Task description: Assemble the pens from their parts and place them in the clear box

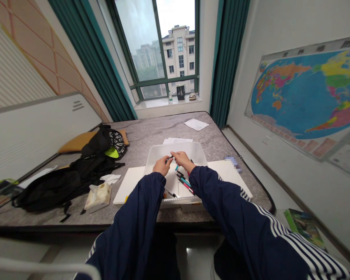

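My left hand [162,166] and my right hand [183,160] meet over a clear plastic bin [198,149]. Their fingers are pinched around a slim dark pen [169,158], mostly covered by the fingers. Below my right hand, several pens [185,182] lie in the bin, with black, red and teal barrels. A separate black pen [171,193] rests nearer the front wall. My sleeves hide parts of the bin's sides.
White boards or sheets [229,175] lie under the bin on a grey mattress [146,130]. To the left are a tissue pack [98,197] and a black backpack [67,182]. Papers [196,124] lie farther back. The mattress edge runs along the front.
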### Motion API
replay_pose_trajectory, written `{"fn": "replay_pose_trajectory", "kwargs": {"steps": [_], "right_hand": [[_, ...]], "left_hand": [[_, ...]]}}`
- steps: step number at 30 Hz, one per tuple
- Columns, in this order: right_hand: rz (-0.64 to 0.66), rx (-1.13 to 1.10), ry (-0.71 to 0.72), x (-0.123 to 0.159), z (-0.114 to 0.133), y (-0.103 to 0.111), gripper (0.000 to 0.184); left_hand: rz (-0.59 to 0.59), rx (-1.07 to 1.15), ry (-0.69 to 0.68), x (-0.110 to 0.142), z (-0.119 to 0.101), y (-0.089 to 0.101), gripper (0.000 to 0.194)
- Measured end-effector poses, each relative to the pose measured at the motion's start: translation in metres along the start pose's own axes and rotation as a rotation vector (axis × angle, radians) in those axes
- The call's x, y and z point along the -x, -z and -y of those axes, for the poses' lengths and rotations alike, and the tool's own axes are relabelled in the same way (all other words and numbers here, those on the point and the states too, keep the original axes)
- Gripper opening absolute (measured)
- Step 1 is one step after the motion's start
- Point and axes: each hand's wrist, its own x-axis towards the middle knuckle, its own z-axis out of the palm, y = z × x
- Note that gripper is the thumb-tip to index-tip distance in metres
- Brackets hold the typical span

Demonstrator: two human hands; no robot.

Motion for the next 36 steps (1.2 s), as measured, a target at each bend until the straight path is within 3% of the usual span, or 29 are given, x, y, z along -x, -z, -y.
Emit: {"fn": "replay_pose_trajectory", "kwargs": {"steps": [9,11,15,17,28,36], "right_hand": [[0.053,-0.147,-0.028,0.012,0.015,0.002,0.006],[0.047,-0.153,-0.016,0.011,0.013,0.003,0.009],[-0.047,0.017,-0.030,0.003,0.002,0.004,0.039],[-0.043,0.083,-0.035,-0.002,-0.004,0.003,0.045],[-0.034,-0.125,-0.050,0.002,0.008,0.003,0.016],[-0.067,-0.216,-0.016,0.005,0.016,0.006,0.010]], "left_hand": [[0.021,0.019,-0.047,-0.004,0.006,-0.004,0.042],[0.020,0.024,-0.051,-0.004,0.005,-0.004,0.041],[0.031,0.045,-0.062,-0.003,0.002,-0.003,0.034],[0.038,0.028,-0.060,-0.003,0.001,-0.003,0.033],[-0.005,0.002,-0.039,0.000,0.000,-0.001,0.028],[-0.032,0.048,-0.032,-0.002,0.003,-0.002,0.021]]}}
